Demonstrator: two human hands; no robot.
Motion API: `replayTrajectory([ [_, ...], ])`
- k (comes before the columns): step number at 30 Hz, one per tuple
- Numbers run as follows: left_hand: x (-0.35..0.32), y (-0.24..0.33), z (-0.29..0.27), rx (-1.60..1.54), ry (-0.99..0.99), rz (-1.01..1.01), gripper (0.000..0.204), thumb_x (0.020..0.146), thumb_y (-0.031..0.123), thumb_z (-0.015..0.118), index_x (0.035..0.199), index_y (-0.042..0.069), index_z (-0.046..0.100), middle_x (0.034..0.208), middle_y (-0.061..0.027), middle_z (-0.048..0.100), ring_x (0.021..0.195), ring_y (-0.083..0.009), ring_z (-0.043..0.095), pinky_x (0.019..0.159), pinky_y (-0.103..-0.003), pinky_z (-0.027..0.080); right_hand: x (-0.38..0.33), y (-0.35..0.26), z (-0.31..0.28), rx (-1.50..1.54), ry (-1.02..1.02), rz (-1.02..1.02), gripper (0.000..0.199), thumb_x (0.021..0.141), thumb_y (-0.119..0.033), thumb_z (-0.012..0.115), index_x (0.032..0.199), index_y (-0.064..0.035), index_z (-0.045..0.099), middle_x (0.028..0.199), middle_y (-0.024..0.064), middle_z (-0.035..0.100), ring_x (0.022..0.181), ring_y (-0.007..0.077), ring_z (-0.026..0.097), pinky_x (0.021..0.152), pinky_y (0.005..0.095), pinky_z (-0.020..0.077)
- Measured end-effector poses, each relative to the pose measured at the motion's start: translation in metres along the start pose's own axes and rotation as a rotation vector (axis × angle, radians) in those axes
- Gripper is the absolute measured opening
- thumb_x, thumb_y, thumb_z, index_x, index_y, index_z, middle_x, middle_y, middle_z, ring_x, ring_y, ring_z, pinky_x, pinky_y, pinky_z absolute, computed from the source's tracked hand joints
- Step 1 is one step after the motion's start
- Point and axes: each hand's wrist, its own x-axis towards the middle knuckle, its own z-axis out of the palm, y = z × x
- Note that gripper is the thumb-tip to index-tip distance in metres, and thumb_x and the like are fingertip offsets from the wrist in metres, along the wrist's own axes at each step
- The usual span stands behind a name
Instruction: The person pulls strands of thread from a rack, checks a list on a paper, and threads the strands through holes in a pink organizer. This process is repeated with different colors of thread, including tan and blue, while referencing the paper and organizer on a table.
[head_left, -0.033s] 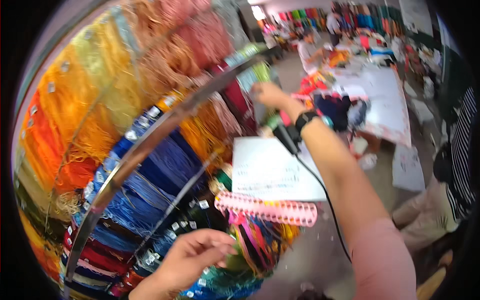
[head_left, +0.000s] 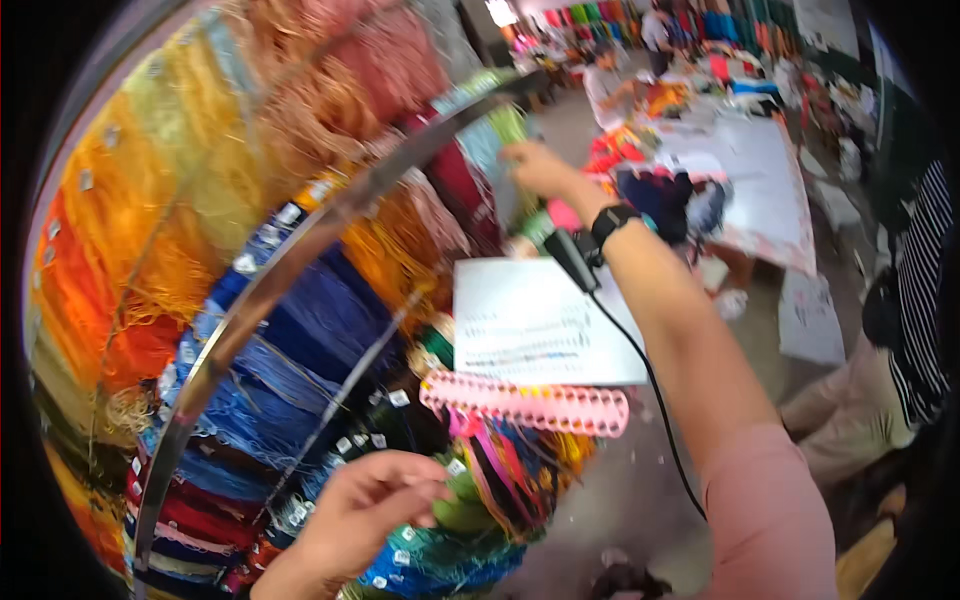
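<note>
My left hand (head_left: 375,515) is low in front of the rack, its thumb and fingers curled close together. Green thread hanks (head_left: 465,505) with small white tags hang just beyond those fingertips; anything pinched there is too small to make out. My right arm stretches forward, and my right hand (head_left: 540,170) is at the rack's far end beside pale green thread (head_left: 508,125). Its fingers bend inward, and what they grip, if anything, is hidden. On that wrist sit a black band (head_left: 612,222) and a black device (head_left: 572,262) with a cable.
Dense hanks of orange thread (head_left: 80,270), blue thread (head_left: 290,330) and other colours fill the left behind a curved metal bar (head_left: 270,270). A white sheet (head_left: 540,320) and a pink perforated strip (head_left: 525,403) lie between my arms. Rightward stand a white table (head_left: 770,190) and people.
The view has shifted slightly, so the rack and sheet sit a little higher and further left. My hands keep nearly the same pose.
</note>
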Motion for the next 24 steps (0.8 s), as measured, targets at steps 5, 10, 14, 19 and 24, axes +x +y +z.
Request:
replayTrajectory([
  [5, 0.006, -0.023, -0.034, -0.05, 0.235, 0.014, 0.011, 0.075, 0.001, 0.052, 0.086, -0.001, 0.055, 0.077, -0.0076, 0.058, 0.061, -0.0082, 0.051, 0.056, -0.019, 0.041, -0.079, 0.059, -0.032, 0.513, 0.038, 0.573, 0.012, 0.073, -0.011, 0.051, 0.075, 0.0, 0.056, 0.063, 0.0011, 0.052, 0.052, 0.008, 0.048, 0.05, 0.0203, 0.0395],
  [10, 0.035, -0.059, -0.044, 0.271, 0.236, -0.006, 0.012, 0.075, 0.003, 0.053, 0.087, 0.001, 0.056, 0.076, -0.0032, 0.057, 0.067, -0.0072, 0.052, 0.057, -0.018, 0.04, -0.166, 0.081, -0.046, 0.3, -0.256, 0.506, 0.016, 0.074, -0.015, 0.051, 0.076, 0.0011, 0.055, 0.063, 0.0019, 0.051, 0.061, 0.011, 0.048, 0.055, 0.0245, 0.0392],
  [14, 0.056, -0.077, -0.025, 0.681, 0.091, 0.231, 0.022, 0.071, -0.002, 0.055, 0.093, -0.001, 0.053, 0.092, -0.0071, 0.055, 0.083, -0.013, 0.053, 0.068, -0.023, 0.043, -0.182, 0.042, -0.036, 0.152, -0.393, 0.381, 0.022, 0.071, -0.019, 0.054, 0.081, 0.0003, 0.054, 0.067, 0.0106, 0.053, 0.063, 0.0159, 0.05, 0.058, 0.0285, 0.0395],
  [19, 0.11, -0.083, 0.032, 1.128, -0.155, 0.623, 0.043, 0.072, 0.015, 0.056, 0.111, 0.0, 0.042, 0.11, -0.0199, 0.045, 0.104, -0.0326, 0.042, 0.088, -0.035, 0.035, -0.198, 0.054, -0.055, -0.071, -0.431, 0.288, 0.025, 0.068, -0.023, 0.056, 0.081, -0.0016, 0.055, 0.072, 0.0147, 0.055, 0.067, 0.0269, 0.052, 0.059, 0.0324, 0.0403],
  [24, 0.12, -0.098, 0.032, 1.228, -0.112, 0.664, 0.045, 0.073, 0.02, 0.055, 0.109, -0.003, 0.04, 0.11, -0.0228, 0.042, 0.101, -0.0351, 0.042, 0.086, -0.037, 0.036, -0.183, 0.022, -0.047, -0.186, -0.636, 0.483, 0.035, 0.069, -0.031, 0.054, 0.097, -0.0105, 0.056, 0.101, 0.0117, 0.052, 0.097, 0.0276, 0.047, 0.077, 0.0461, 0.0356],
])
